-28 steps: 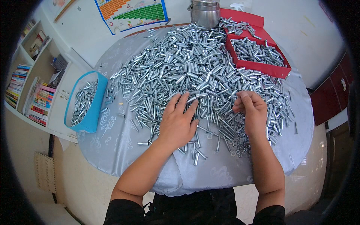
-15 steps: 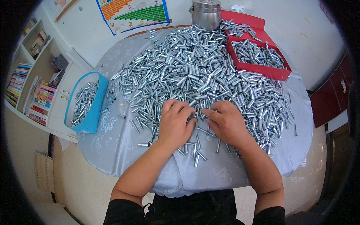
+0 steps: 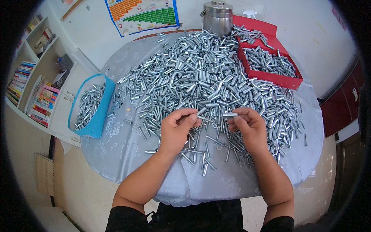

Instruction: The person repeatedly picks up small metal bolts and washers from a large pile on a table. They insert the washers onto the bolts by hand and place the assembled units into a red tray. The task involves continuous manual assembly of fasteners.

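Pinching 1 short shiny metal tube [image 3: 230, 114] at its tips, the right hand [image 3: 249, 129] faces the curled left hand [image 3: 177, 130] above the tabletop [image 3: 127, 154]'s bare, smooth grey cloth at 6 o'clock; the heap of tubes [image 3: 205, 77] crowds 12 o'clock.

The tabletop [image 3: 127, 150] is covered in pale grey-blue cloth with a faint swirl pattern — silver metal tubes [image 3: 201, 77] are heaped on it, flanked by a red tray [image 3: 288, 80] and a blue basket [image 3: 98, 116].
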Demonstrator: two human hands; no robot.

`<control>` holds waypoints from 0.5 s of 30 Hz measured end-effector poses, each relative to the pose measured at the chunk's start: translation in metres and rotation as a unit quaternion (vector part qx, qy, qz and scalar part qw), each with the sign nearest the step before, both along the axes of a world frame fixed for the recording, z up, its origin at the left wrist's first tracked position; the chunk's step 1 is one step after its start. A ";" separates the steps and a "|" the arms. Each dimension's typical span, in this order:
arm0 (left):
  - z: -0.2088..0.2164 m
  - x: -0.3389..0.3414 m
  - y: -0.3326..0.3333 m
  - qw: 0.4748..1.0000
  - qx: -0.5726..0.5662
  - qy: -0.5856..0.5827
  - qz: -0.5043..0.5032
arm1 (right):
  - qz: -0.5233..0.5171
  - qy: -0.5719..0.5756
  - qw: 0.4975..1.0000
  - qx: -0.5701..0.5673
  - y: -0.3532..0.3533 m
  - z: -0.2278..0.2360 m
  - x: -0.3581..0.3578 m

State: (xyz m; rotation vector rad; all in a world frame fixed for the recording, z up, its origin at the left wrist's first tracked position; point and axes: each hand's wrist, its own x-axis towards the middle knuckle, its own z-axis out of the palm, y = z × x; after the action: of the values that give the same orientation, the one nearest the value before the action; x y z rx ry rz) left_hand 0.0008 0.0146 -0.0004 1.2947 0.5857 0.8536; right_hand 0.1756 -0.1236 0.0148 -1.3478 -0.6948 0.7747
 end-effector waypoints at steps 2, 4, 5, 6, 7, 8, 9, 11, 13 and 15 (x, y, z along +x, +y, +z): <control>0.002 0.001 -0.001 0.999 -0.032 -0.023 -0.001 | 0.022 0.038 0.999 0.028 0.000 -0.002 0.004; 0.002 0.000 -0.002 0.998 -0.037 -0.042 -0.002 | 0.041 0.045 0.998 0.025 0.000 -0.001 0.002; 0.002 0.000 -0.003 0.998 -0.040 -0.039 -0.009 | 0.048 0.047 0.997 0.022 0.000 0.000 0.002; 0.003 0.000 -0.004 0.998 -0.043 -0.036 -0.017 | 0.050 0.046 0.997 0.026 0.000 -0.001 0.001; 0.003 0.000 -0.004 0.998 -0.047 -0.032 -0.025 | 0.052 0.045 0.997 0.030 0.000 -0.001 0.001; 0.003 0.000 -0.005 0.998 -0.048 -0.033 -0.028 | 0.055 0.045 0.997 0.034 0.000 -0.002 0.001; 0.003 0.000 -0.005 0.998 -0.049 -0.035 -0.032 | 0.056 0.044 0.997 0.034 0.000 -0.002 0.000; 0.003 0.000 -0.006 0.997 -0.055 -0.038 -0.036 | 0.059 0.044 0.997 0.034 0.000 -0.003 -0.001; 0.002 0.000 -0.006 0.996 -0.064 -0.042 -0.039 | 0.069 0.037 0.996 0.032 0.000 -0.003 0.000; 0.004 -0.001 -0.007 0.997 -0.061 -0.034 -0.034 | 0.077 0.034 0.996 0.030 0.000 -0.002 -0.001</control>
State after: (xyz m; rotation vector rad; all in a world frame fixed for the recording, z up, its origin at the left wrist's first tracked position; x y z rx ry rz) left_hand 0.0002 0.0078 0.0031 1.1639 0.5287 0.7901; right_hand 0.1750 -0.1240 0.0128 -1.2184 -0.7683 0.9125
